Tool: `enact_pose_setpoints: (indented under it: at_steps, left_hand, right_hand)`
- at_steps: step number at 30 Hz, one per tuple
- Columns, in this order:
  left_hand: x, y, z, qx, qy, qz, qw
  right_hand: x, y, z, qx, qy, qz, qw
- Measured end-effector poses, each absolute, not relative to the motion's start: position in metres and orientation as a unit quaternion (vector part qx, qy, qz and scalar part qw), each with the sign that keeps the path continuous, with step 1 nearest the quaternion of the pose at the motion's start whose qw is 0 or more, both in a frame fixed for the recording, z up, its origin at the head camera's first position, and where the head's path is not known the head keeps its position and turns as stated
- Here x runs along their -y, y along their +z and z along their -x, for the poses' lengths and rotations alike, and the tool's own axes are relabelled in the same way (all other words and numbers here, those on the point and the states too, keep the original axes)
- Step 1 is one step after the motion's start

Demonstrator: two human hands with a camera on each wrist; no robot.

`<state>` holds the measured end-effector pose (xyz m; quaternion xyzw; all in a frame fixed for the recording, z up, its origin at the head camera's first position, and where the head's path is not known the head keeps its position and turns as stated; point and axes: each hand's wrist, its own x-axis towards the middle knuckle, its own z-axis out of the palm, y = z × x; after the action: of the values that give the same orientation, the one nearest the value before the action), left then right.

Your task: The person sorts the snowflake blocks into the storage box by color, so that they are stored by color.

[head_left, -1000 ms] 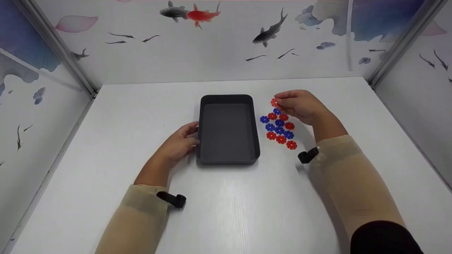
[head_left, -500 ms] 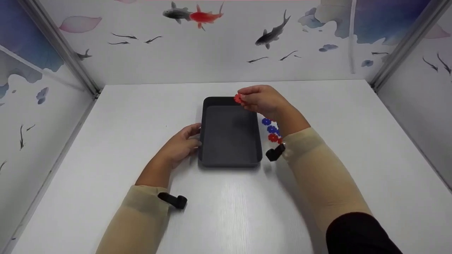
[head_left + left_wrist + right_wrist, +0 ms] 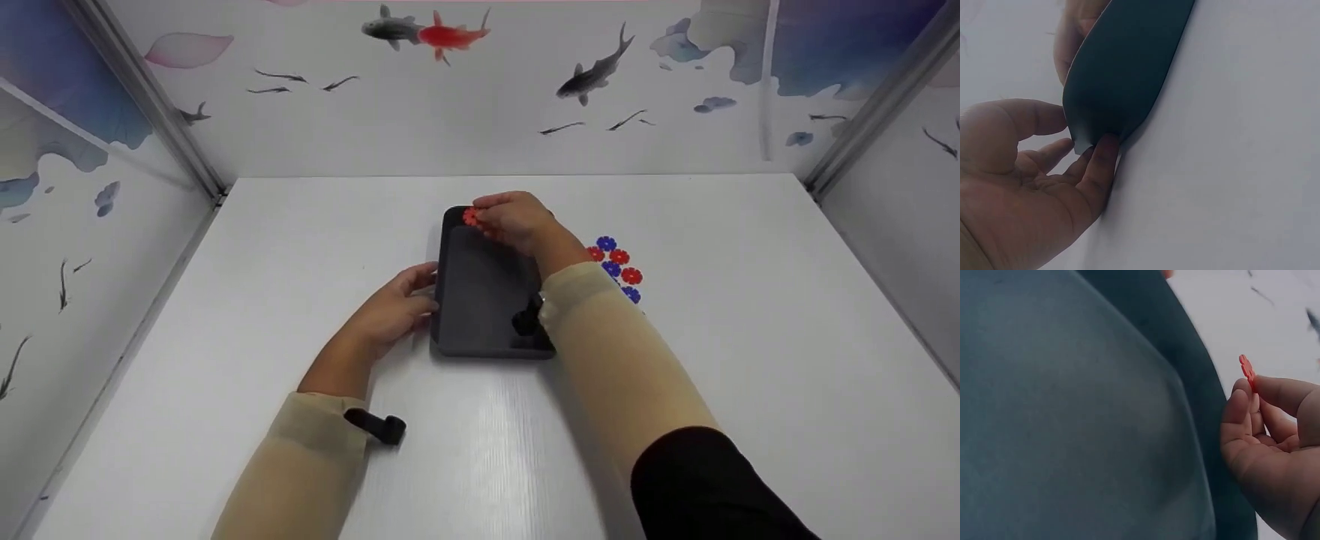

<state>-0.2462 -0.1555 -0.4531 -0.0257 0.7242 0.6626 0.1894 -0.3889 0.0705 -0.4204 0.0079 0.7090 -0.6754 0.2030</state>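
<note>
My right hand [image 3: 514, 217] pinches a red snowflake disc [image 3: 471, 217] between thumb and fingertips, over the far end of the dark grey tray [image 3: 480, 300]. In the right wrist view the disc [image 3: 1247, 370] stands on edge in the fingertips. At the tray's left side, my left hand [image 3: 390, 311] holds the wall with thumb and fingers, as the left wrist view shows from close by. Right of the tray lies a group of red and blue snowflake discs [image 3: 619, 257], partly hidden by the right forearm. No disc shows on the visible part of the tray floor.
Everything stands on a white table [image 3: 300, 225] enclosed by panels printed with fish and lotus shapes [image 3: 480, 105]. Metal corner posts [image 3: 180, 127] rise at the back. A black wrist camera mount [image 3: 529, 316] hangs over the tray's right part.
From beside the loose discs, my right hand has carried the red disc leftward over the tray's far end. My left hand keeps its place on the tray's side. The view has shifted slightly.
</note>
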Motion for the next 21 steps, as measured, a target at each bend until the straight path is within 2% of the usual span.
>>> enact_pose_setpoints:
  at_steps: [13, 21]
  left_hand:
    - [0.157, -0.452, 0.249, -0.715, 0.672, 0.018, 0.194]
    - [0.157, -0.453, 0.247, -0.717, 0.667, 0.012, 0.204]
  right_hand:
    - [-0.063, -0.443, 0.394, -0.744, -0.645, -0.031, 0.172]
    - [-0.060, -0.448, 0.393, -0.759, -0.625, -0.027, 0.182]
